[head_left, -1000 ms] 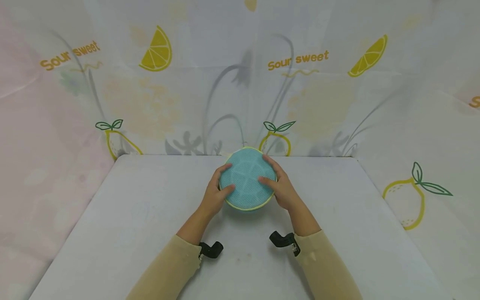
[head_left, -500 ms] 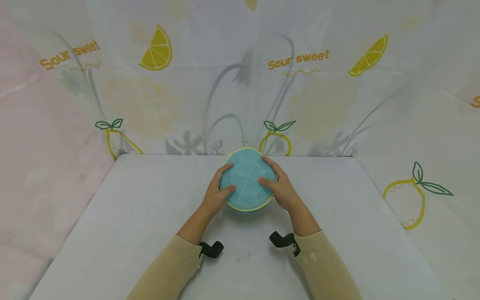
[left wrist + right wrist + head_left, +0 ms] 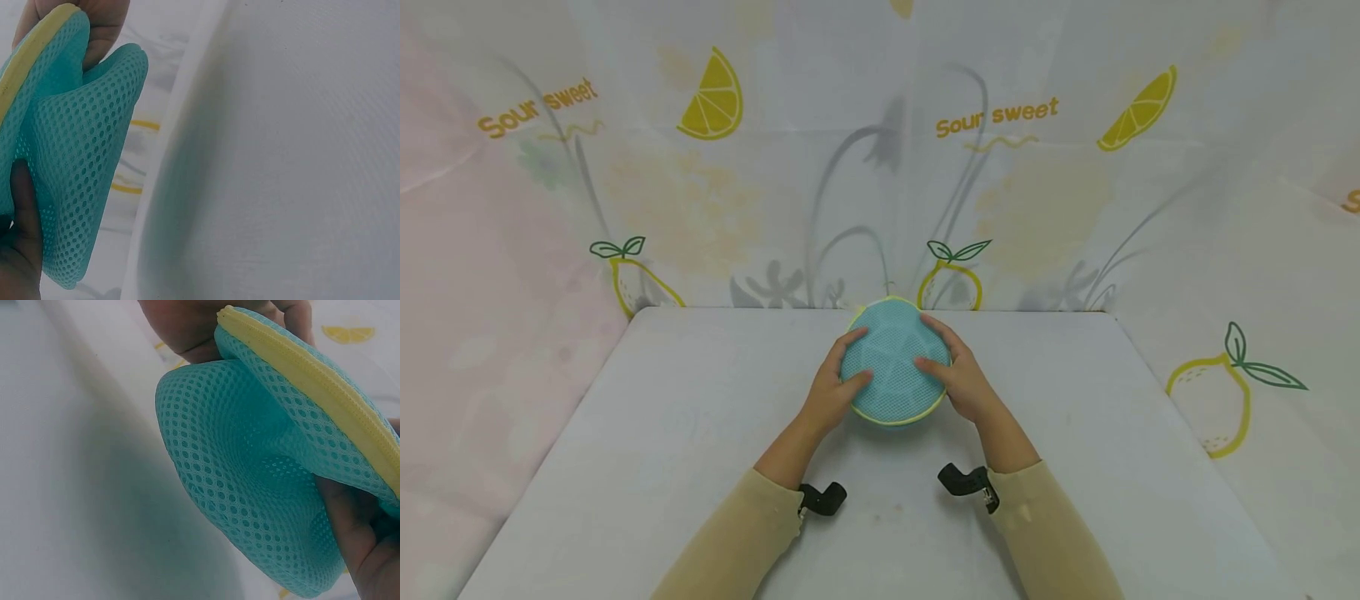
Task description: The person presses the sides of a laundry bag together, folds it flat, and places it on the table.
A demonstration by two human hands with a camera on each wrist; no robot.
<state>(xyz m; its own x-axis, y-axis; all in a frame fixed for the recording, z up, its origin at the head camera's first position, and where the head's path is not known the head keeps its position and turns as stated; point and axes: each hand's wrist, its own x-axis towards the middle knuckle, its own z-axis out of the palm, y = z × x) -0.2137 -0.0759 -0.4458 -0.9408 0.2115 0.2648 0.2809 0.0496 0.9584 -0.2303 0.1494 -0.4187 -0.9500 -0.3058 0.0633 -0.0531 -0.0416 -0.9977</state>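
Observation:
A round turquoise mesh laundry bag (image 3: 893, 360) with yellow edging is held above the far middle of the table, its flat face turned up toward the head camera. My left hand (image 3: 831, 395) grips its left side, thumb on the face and the other fingers mostly hidden behind. On the opposite side my right hand (image 3: 968, 385) holds it in the same way. In the right wrist view, the yellow band (image 3: 312, 384) runs along the rim, and the lower mesh wall (image 3: 219, 469) sags inward in a deep fold. The same soft wall (image 3: 87, 144) appears creased in the left wrist view.
The white table (image 3: 715, 433) spreads out on all sides of the hands. A white cloth backdrop (image 3: 850, 83) printed with lemons rises behind its far edge and along the sides. A black wrist camera (image 3: 823, 499) sits at the left cuff, another black camera (image 3: 962, 479) at the right.
The bag has shifted very slightly toward me, and its face shows a little less crease. Both hands keep their hold, with the right hand edging slightly left.

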